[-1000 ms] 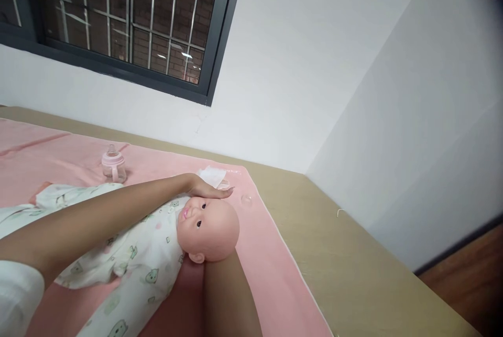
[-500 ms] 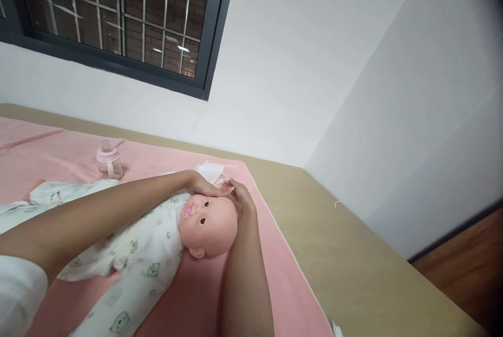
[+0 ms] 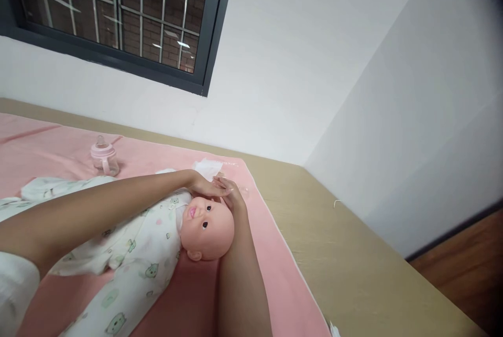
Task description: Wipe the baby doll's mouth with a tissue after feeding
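Observation:
A baby doll lies on its back with its bald head to the right, dressed in a white outfit with green animal prints. My left hand reaches across the doll's body, fingers stretched along the far side of its head. My right hand comes round the crown, fingers extended and bent inward to meet the left fingertips. Both hands rest close against the head, and its far ear is hidden. Whether anything small lies between the fingertips cannot be made out. Just beyond them is a white tissue-like sheet.
A pink-lidded baby bottle stands on the pink mat, beyond the doll's legs. The mat covers part of a wooden surface bordered by white walls. A barred window is above.
The doll's head has turned slightly, its face tipping more toward the far side. Both hands have shifted a little left with it, and the right fingers reach further over the left fingertips.

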A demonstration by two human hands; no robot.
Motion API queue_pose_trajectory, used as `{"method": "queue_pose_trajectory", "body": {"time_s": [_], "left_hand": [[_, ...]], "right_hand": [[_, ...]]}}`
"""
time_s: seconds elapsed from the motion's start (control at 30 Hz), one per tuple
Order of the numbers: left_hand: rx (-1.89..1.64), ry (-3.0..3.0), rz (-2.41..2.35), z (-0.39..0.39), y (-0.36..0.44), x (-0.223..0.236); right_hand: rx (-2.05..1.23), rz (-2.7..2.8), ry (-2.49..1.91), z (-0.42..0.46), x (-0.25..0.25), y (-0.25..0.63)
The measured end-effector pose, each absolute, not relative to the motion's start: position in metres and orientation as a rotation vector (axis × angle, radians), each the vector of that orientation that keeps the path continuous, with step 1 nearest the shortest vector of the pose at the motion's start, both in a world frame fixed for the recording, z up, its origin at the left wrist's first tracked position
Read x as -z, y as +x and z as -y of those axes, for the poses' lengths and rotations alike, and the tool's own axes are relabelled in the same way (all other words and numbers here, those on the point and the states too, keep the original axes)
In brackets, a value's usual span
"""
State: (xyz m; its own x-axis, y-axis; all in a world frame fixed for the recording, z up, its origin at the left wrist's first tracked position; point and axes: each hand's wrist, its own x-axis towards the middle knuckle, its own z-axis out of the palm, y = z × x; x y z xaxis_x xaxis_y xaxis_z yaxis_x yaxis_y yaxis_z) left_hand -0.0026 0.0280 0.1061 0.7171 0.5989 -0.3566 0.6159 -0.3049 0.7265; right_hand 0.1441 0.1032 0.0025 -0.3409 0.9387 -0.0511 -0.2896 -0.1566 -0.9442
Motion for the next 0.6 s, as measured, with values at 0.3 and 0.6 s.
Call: {"method": "queue_pose_trajectory", "body": {"time_s": [0.3, 0.6], "left_hand": [[-0.233, 2.009, -1.062, -0.017, -0.049, -0.141], [-0.614, 2.089, -1.258, 0.048, -0.085, -0.155]], "right_hand": [[-1.685, 1.209, -0.764, -0.098, -0.008, 0.142], [-1.551, 1.187, -0.681, -0.092, -0.036, 0.156]]}}
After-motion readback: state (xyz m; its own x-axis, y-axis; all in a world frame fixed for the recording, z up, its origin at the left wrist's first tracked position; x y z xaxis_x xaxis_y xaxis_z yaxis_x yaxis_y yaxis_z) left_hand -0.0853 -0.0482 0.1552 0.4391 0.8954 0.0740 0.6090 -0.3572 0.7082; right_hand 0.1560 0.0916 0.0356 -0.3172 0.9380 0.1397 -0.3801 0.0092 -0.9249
